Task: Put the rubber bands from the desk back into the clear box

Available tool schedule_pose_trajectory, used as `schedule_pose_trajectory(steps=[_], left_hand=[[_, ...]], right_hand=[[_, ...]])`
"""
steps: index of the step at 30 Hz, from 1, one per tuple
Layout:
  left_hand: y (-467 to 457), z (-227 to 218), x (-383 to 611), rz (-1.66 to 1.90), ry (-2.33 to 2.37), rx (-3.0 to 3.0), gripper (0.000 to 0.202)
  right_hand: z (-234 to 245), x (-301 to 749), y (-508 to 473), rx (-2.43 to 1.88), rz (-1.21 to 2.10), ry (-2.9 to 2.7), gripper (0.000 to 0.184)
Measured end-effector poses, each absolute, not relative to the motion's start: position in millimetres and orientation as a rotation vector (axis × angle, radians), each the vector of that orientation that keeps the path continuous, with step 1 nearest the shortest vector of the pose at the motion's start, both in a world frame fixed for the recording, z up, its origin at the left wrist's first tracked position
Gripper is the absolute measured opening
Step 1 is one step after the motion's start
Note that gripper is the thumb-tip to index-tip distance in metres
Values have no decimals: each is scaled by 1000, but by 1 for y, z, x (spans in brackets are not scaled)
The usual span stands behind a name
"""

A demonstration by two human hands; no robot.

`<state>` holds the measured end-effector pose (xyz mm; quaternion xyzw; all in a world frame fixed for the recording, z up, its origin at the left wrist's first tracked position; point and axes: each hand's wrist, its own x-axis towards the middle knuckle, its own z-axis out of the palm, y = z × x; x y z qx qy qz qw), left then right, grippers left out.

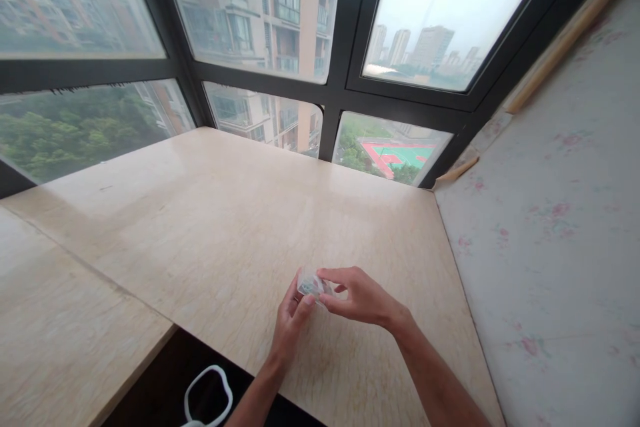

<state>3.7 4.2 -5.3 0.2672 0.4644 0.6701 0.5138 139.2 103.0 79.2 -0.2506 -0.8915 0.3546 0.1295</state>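
Observation:
A small clear plastic packet (311, 284) with something bluish inside is held just above the beige stone windowsill (215, 227). My left hand (291, 323) grips its lower left side with thumb and fingers closed on it. My right hand (357, 296) pinches its right edge between thumb and forefinger. Both hands meet at the packet, near the sill's front edge.
Large dark-framed windows (345, 90) rise behind the sill. A floral-patterned wall (550, 227) runs along the right side. A white looped cable or handle (207, 397) lies in the dark gap below the sill's front edge.

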Motion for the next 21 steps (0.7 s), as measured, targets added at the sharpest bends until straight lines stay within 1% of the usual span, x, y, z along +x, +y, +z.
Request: schedule_pose_trajectory(steps=[4, 6, 7, 10, 11, 12, 16, 17, 21], left_hand=[[4, -8, 3, 1616, 1075, 624, 68], [5, -8, 4, 1605, 1093, 638, 66], [5, -8, 4, 1599, 1095, 654, 64], [6, -8, 3, 1579, 1070, 718, 58], [6, -8, 3, 1572, 1067, 735, 57], [5, -8, 3, 1566, 1068, 747, 56], [5, -11, 2, 1563, 1086, 754, 56], [5, -11, 2, 1561, 1083, 749, 56], [4, -11, 2, 1558, 1056, 720, 56]], right_hand=[[83, 134, 95, -766, 730, -2706, 11], [85, 133, 91, -775, 630, -2752, 13], [86, 133, 90, -783, 595, -2769, 18], [87, 133, 87, -819, 509, -2812, 46], [86, 133, 86, -824, 488, -2825, 50], [86, 134, 86, -819, 476, -2839, 49], [84, 133, 85, -769, 466, -2879, 28], [84, 133, 86, -758, 456, -2889, 27], [85, 134, 86, -708, 438, -2917, 29]])
